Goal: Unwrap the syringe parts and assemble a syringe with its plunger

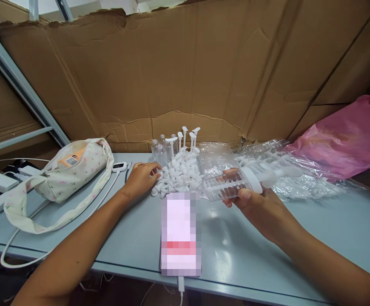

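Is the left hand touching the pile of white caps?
Touching. The head view shows the left hand with its fingers resting against the near left edge of the pile of white caps, with no gap visible between them.

My right hand [255, 204] holds a clear ribbed plastic bottle [226, 185] with a matt white cap. At 12 o'clock: glossy white plastic caps [180, 174]. Desk [268, 238]: smooth, grey, slightly glossy. At 9 o'clock: floral cloth bag [73, 170]. Backdrop: rough matt cardboard [185, 76].

Lighting: even, bright, overhead; soft glare on pale grey-blue worktop [236, 246]. Edges bowed by wide lens; bottom forearms slightly blurred.
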Available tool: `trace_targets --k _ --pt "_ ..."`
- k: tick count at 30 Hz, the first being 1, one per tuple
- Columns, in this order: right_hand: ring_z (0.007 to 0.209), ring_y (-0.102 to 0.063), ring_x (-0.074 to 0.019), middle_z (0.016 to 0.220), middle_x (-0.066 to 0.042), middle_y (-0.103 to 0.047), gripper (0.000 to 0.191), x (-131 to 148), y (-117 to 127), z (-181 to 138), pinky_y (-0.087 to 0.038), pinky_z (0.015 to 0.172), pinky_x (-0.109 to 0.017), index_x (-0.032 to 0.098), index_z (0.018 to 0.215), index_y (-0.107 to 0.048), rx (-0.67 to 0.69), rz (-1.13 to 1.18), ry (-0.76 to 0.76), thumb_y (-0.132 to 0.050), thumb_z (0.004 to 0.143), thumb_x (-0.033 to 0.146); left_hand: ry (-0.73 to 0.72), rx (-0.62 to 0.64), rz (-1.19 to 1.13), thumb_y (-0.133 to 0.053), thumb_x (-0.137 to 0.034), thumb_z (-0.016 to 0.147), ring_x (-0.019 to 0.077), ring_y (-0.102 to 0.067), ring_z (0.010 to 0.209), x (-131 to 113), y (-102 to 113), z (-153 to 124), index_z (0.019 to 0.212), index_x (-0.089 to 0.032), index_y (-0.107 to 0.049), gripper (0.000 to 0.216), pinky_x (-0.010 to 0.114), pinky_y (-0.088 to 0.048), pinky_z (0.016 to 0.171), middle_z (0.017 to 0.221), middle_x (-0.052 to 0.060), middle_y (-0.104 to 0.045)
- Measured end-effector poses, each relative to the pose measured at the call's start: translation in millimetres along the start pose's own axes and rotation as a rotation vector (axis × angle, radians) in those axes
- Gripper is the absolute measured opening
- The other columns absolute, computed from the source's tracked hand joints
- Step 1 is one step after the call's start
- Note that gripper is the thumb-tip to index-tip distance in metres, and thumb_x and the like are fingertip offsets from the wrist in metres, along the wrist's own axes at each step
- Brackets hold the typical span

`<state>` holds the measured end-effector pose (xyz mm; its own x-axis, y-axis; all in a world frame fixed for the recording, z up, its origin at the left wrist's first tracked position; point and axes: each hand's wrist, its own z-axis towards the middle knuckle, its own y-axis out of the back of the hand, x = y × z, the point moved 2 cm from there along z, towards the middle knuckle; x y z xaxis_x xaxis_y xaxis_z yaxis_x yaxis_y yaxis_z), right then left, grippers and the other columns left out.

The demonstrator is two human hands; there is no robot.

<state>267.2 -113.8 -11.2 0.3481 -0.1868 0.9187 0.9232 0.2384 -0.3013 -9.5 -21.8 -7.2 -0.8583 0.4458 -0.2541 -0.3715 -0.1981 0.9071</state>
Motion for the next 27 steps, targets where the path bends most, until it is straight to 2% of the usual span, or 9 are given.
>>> trace_targets --k 5,9,12,14,17,19,22,25,27 --pt "0.067 -0.057 -0.0142 0.078 0.0 -0.064 0.037 1.3 -0.1 -0.5 -0.049 0.061 -0.026 0.027 0.101 -0.066 -0.001 -0.015 -0.005 -0.077 0.069 0.042 -0.018 -0.002 -0.018 -0.052 -0.027 0.081 0.0207 -0.063 0.083 1.3 -0.4 -0.8 0.105 -0.022 -0.063 0.027 0.041 -0.04 0.09 0.087 0.003 -0.07" --pt "0.068 -0.057 -0.0135 0.08 0.001 -0.062 0.041 2.5 -1.0 -0.8 -0.049 0.062 -0.026 0.027 0.103 -0.063 -0.025 -0.045 -0.023 -0.078 0.067 0.042 -0.014 -0.139 -0.018 -0.049 -0.028 0.085 0.0225 -0.061 0.096 -3.7 7.3 -1.6 0.104 -0.02 -0.062 0.024 0.041 -0.04 0.092 0.101 0.006 -0.069" --pt "0.069 -0.057 -0.0129 0.087 0.001 -0.06 0.041 1.8 -2.4 -0.3 -0.05 0.063 -0.027 0.027 0.1 -0.059 -0.035 -0.074 -0.036 -0.079 0.066 0.041 -0.074 -0.208 -0.077 -0.048 -0.031 0.089 0.0219 -0.06 0.099 -18.7 12.7 -7.0 0.1 -0.02 -0.061 0.021 0.04 -0.039 0.093 0.104 0.005 -0.068" --pt "0.07 -0.057 -0.0137 0.086 0.001 -0.059 0.037 0.6 -4.3 -0.1 -0.05 0.064 -0.029 0.026 0.094 -0.058 -0.019 -0.095 -0.033 -0.078 0.067 0.04 -0.169 -0.191 -0.148 -0.049 -0.036 0.089 0.0219 -0.06 0.102 -34.9 13.0 -14.6 0.102 -0.021 -0.06 0.023 0.04 -0.039 0.094 0.106 0.005 -0.068" --pt "0.076 -0.059 -0.0165 0.083 0.001 -0.059 0.036 -1.5 -9.4 -1.7 -0.051 0.07 -0.032 0.026 0.095 -0.055 0.058 -0.113 -0.049 -0.077 0.07 0.038 -0.328 -0.103 -0.27 -0.055 -0.046 0.085 0.0249 -0.057 0.11 -63.1 8.3 -30.6 0.116 -0.022 -0.053 0.039 0.041 -0.04 0.096 0.119 0.008 -0.064" --pt "0.084 -0.061 -0.0196 0.091 -0.002 -0.06 0.042 -2.9 -13.2 -4.5 -0.052 0.076 -0.035 0.026 0.102 -0.053 0.161 -0.111 -0.077 -0.076 0.07 0.04 -0.366 -0.015 -0.323 -0.058 -0.051 0.081 0.0265 -0.056 0.113 -78.5 3.1 -40.4 0.126 -0.024 -0.046 0.053 0.041 -0.042 0.095 0.125 0.01 -0.06" --pt "0.088 -0.062 -0.0217 0.099 -0.004 -0.061 0.049 -3.9 -14.3 -8.5 -0.05 0.079 -0.037 0.027 0.112 -0.051 0.292 -0.158 -0.084 -0.072 0.073 0.047 -0.367 0.02 -0.374 -0.057 -0.047 0.084 0.0247 -0.058 0.111 -90.8 -0.8 -48.2 0.126 -0.024 -0.044 0.049 0.038 -0.045 0.093 0.124 0.01 -0.061" --pt "0.079 -0.06 -0.0185 0.089 -0.003 -0.062 0.043 -3.0 -6.7 -6.8 -0.048 0.073 -0.033 0.027 0.114 -0.054 0.197 -0.238 -0.016 -0.065 0.079 0.05 -0.348 -0.011 -0.369 -0.056 -0.043 0.085 0.0247 -0.059 0.106 -90.5 1.3 -48.0 0.121 -0.022 -0.047 0.043 0.038 -0.046 0.09 0.117 0.01 -0.063" --pt "0.071 -0.056 -0.0164 0.076 -0.001 -0.061 0.034 -2.6 -1.3 -3.0 -0.046 0.068 -0.03 0.026 0.104 -0.061 0.091 -0.262 0.002 -0.066 0.08 0.048 -0.3 0.0 -0.379 -0.054 -0.045 0.085 0.0254 -0.06 0.102 -86.6 3.4 -46.3 0.117 -0.022 -0.05 0.04 0.038 -0.046 0.087 0.112 0.01 -0.064"
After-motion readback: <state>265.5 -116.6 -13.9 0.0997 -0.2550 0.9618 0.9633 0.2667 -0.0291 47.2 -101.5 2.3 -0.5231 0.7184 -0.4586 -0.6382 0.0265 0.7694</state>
